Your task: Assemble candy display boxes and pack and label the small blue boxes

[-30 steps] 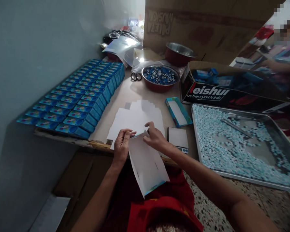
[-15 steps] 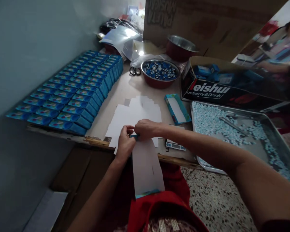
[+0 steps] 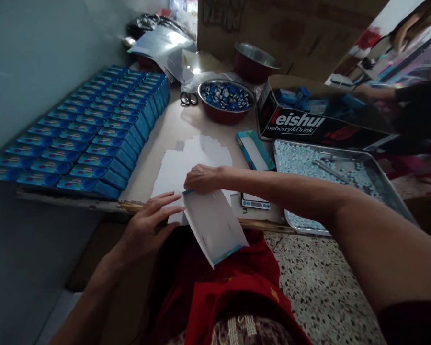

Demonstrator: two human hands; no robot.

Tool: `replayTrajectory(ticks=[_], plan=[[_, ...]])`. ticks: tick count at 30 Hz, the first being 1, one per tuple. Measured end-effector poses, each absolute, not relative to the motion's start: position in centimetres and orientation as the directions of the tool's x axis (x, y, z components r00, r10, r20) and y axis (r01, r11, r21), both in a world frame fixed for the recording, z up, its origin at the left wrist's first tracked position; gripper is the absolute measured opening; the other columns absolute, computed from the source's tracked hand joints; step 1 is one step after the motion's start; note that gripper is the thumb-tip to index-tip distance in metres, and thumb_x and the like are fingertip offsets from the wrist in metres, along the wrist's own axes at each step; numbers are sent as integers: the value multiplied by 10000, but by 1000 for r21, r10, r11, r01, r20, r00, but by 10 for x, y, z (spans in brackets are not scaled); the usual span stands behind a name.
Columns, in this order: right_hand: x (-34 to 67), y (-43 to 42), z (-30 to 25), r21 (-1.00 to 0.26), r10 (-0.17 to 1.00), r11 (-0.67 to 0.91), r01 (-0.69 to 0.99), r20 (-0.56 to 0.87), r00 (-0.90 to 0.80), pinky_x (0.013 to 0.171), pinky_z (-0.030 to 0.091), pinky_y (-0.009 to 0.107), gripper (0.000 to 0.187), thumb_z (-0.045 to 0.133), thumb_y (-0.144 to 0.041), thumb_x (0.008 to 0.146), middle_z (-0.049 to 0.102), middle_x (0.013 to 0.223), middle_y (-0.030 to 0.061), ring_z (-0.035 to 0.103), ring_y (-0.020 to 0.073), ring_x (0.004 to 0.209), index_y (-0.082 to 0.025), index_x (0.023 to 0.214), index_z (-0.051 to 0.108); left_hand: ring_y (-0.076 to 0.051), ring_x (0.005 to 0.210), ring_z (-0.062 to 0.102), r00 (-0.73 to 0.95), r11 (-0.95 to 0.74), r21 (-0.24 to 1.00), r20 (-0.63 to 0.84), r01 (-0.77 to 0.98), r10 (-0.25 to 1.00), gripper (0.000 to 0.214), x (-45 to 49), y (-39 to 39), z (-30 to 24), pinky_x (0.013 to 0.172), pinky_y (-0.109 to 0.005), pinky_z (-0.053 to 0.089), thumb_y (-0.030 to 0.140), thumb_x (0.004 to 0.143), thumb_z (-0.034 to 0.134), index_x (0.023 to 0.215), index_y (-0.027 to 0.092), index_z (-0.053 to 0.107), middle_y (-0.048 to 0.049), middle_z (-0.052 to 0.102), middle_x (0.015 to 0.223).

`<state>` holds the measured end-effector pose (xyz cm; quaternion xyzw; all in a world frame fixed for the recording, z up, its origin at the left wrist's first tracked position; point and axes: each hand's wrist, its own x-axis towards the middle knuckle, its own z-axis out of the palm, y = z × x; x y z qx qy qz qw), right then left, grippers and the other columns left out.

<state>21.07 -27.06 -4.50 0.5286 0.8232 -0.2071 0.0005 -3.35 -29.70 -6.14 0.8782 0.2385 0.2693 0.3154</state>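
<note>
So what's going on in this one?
A person's right hand grips the far end of a blue-edged white card sheet. The left hand is open at the sheet's left side; whether it touches is unclear. Behind lie flat white card pieces. Rows of glossy blue boxes stand left, a shallow metal tray of small pale-blue pieces right.

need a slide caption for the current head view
Right hand gripping the far end of a white sheet, left hand open by its edge, blue boxes in rows at left.

The table (image 3: 165, 128) carries blue boxes (image 3: 109, 125), white sheets (image 3: 198, 154) and scissors (image 3: 189, 99).
</note>
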Motion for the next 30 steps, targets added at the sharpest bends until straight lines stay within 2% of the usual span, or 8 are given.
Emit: replayTrajectory(ticks=[4,9,12,16,19,22,26,30], plan=[[200,-243,-29,-81,707,651,755,-297,-641,805,392,335,267,594,-19,857,694,783,24,597,168,809,-197,673,671,-264,1214,616,871,-845,486,289,224,397,203,-14,-295,-70,1156,-497,385,277,932,583,1054,313,741,-54,734,1113],[202,-258,-11,100,763,646,756,-73,-642,903,359,362,175,569,-113,940,683,993,45,545,214,993,-218,957,708,-262,880,644,770,-828,342,325,445,548,279,38,-305,-87,876,-420,438,283,1009,434,887,219,677,-90,695,829],[221,-320,-6,16,911,357,934,214,-352,892,382,347,225,493,-180,1002,637,1105,75,505,230,1029,-202,1168,643,-269,861,631,783,-820,324,272,472,559,293,58,-306,-84,833,-407,389,290,1015,401,866,208,640,-95,681,806],[248,-418,-47,-57,961,61,997,273,-44,943,409,393,281,445,-179,1007,617,1151,123,485,267,1040,-189,1197,652,-266,846,610,780,-798,340,228,497,583,325,71,-294,-82,791,-378,363,325,1010,391,792,220,608,-87,667,794],[252,-449,-92,-65,962,57,996,272,-37,1031,402,423,462,476,-151,982,561,1322,140,460,289,1180,-210,1438,518,-247,768,590,766,-744,378,122,552,631,325,81,-281,-87,754,-350,369,359,991,430,746,234,603,-69,648,744],[247,-444,-115,-52,950,40,998,310,-22,1121,335,498,457,491,-234,998,477,1450,155,365,327,1342,-185,1452,493,-233,711,581,759,-703,362,-20,612,651,312,88,-274,-92,752,-342,392,331,974,466,715,232,609,-61,637,717],[243,-430,-115,-37,980,39,999,199,-31,985,420,465,371,462,-230,1012,581,1264,164,475,312,1163,-168,1367,551,-299,1007,593,728,-750,303,208,588,654,183,79,-287,-97,926,-418,416,345,942,566,969,204,681,-134,659,1073],[244,-429,-115,-44,988,91,995,132,-85,856,436,413,328,404,-171,1017,614,1086,139,498,288,991,-169,1297,575,-324,1106,530,840,-897,118,316,425,440,263,59,-308,-111,1014,-462,385,386,953,576,1120,195,645,-142,625,1165]])
